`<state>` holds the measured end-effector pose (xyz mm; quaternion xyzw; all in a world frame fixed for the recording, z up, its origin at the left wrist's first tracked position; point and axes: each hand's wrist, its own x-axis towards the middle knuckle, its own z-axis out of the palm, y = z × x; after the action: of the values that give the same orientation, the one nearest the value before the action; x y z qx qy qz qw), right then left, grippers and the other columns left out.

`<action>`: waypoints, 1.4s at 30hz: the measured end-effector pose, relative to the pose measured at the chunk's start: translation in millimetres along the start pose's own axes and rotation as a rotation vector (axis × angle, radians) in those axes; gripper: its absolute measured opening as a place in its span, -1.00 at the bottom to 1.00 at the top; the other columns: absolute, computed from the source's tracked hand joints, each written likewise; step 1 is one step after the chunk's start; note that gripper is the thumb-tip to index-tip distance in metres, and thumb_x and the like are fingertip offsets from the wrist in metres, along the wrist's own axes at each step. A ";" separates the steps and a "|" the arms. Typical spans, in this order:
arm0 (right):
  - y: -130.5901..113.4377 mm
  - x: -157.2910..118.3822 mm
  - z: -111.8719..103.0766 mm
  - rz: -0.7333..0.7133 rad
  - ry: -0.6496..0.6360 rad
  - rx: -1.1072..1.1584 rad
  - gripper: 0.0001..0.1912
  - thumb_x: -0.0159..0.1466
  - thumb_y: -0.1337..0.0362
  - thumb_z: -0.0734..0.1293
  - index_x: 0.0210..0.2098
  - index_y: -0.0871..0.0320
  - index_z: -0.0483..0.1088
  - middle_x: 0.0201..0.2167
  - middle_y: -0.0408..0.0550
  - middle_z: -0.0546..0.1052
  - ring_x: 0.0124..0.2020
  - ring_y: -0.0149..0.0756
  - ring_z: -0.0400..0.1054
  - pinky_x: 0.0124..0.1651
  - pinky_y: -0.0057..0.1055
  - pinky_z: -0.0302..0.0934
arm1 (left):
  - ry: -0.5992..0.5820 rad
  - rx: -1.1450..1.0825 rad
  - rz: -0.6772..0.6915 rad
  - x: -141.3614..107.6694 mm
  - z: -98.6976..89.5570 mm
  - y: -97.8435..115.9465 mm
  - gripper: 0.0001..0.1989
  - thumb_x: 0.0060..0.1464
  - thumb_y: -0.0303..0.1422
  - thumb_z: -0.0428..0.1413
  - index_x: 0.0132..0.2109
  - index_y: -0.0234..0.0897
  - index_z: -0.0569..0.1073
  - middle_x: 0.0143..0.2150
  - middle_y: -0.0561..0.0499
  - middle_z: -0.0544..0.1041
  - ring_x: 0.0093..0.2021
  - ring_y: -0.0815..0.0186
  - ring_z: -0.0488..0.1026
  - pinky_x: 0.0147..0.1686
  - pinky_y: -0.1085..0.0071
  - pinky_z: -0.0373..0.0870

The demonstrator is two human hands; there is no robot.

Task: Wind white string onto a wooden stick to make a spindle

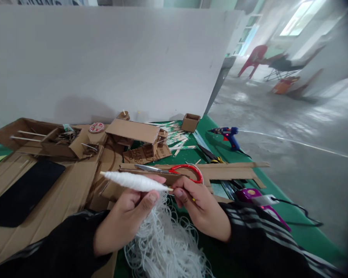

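Observation:
My left hand [127,216] is closed around the middle of a stick wound with white thread [127,180], thick at the centre and tapering to both ends. Bare wood shows at each tip. At the right tip, the thumb and fingers of my right hand [201,204] are pinched on the stick end. Below both hands hangs a big tangled heap of white string [168,247]. Just behind the hands lie scissors [178,168] with red handles, on cardboard. My left fingers are partly hidden behind the wound stick.
Cardboard boxes [133,131] and thin sticks [176,141] lie at the back. A blue glue gun [226,133] and dark pliers [208,154] rest on the green cloth [301,227]. A purple power strip [251,195] is at right, a black tablet [26,193] at left. A white panel [118,61] stands behind.

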<state>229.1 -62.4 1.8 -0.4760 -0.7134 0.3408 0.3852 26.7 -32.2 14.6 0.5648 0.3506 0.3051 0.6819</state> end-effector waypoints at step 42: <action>2.8 -1.5 2.8 -0.031 0.071 -0.146 -0.98 0.35 0.33 0.18 -0.22 0.12 0.19 -0.40 -0.11 0.38 -0.46 -0.35 0.24 -0.42 -0.42 0.12 | 0.023 0.044 0.024 2.6 2.1 1.6 -0.66 0.25 -0.17 0.02 0.04 -0.29 0.29 -0.58 0.20 0.33 -0.57 0.45 0.25 -0.51 0.49 0.26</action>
<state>228.2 -63.3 -2.2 -0.5036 -0.7295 0.2649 0.3796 29.9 -30.9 16.1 0.5802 0.3582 0.3119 0.6617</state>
